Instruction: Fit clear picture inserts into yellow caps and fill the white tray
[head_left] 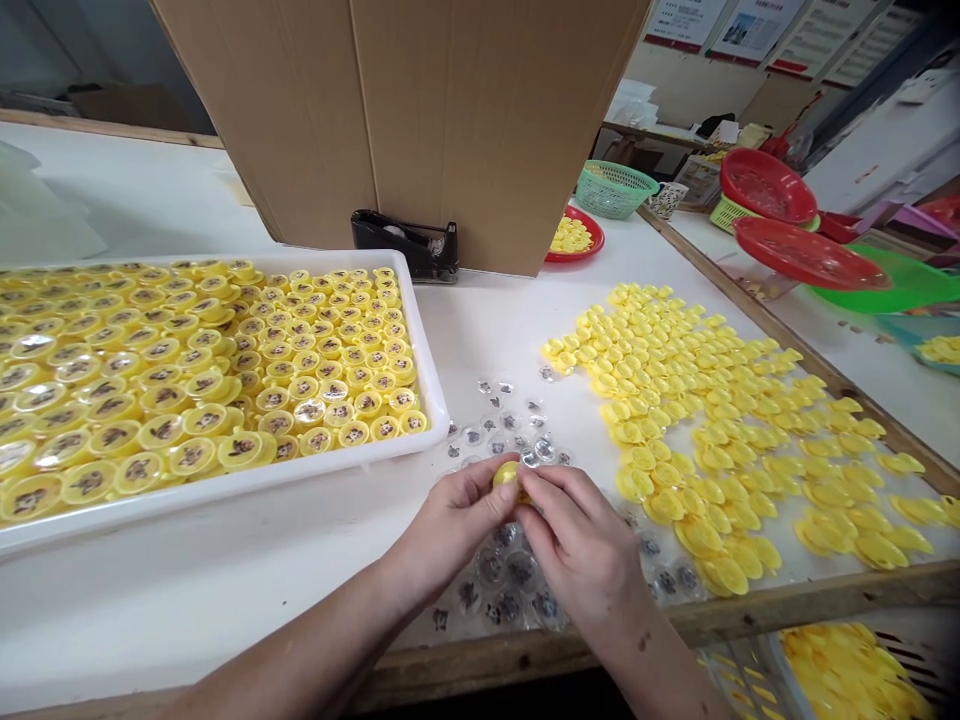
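Note:
My left hand (pixel 471 510) pinches a small yellow plastic piece (pixel 505 473) between thumb and fingers. Touching the right side of that piece, the fingertips of my right hand (pixel 577 530) are pressed together; whether they grip it or something smaller is hidden. Clear round discs with dark printed pictures (pixel 520 570) lie on the white table below and around both hands. To the right spreads a wide patch of loose yellow pieces (pixel 660 370). On the left, a white tray (pixel 431 420) holds rows of yellow pieces with picture discs set in them.
Behind stand a large cardboard sheet (pixel 435 120) and a black tape dispenser (pixel 405 245). A red plate (pixel 592 240), green basket (pixel 615 190) and stacked red trays (pixel 810 250) are at the back right. Wooden edging (pixel 825 600) borders the table; yellow pieces fill a container (pixel 847 670) below.

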